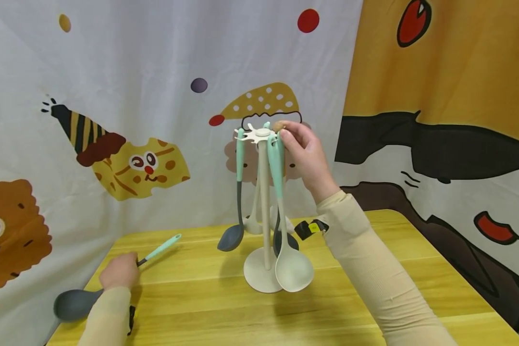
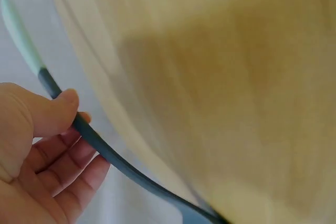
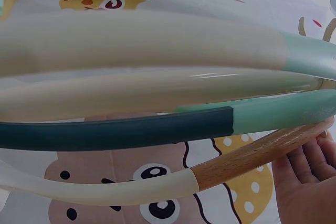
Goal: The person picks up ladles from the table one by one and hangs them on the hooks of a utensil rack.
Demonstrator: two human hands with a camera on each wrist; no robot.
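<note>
My right hand [image 1: 304,151] is up at the top of a cream utensil stand [image 1: 265,206], its thumb and fingers pinching the end of a wooden-handled white utensil. In the right wrist view the fingers lie against that wooden handle [image 3: 247,158]; the utensil's head is mostly hidden behind the others. Low at the left, my left hand [image 1: 120,271] grips a dark grey spoon [image 1: 71,306] by its shaft, the mint handle end pointing away to the right. The left wrist view shows thumb and fingers around the dark shaft [image 2: 121,163].
From the stand hang a white ladle [image 1: 294,271] in front, a dark grey ladle [image 1: 231,239] at the left, and further utensils behind. The stand's round base [image 1: 257,276] rests on a wooden table [image 1: 190,298]. A printed curtain [image 1: 155,62] hangs behind.
</note>
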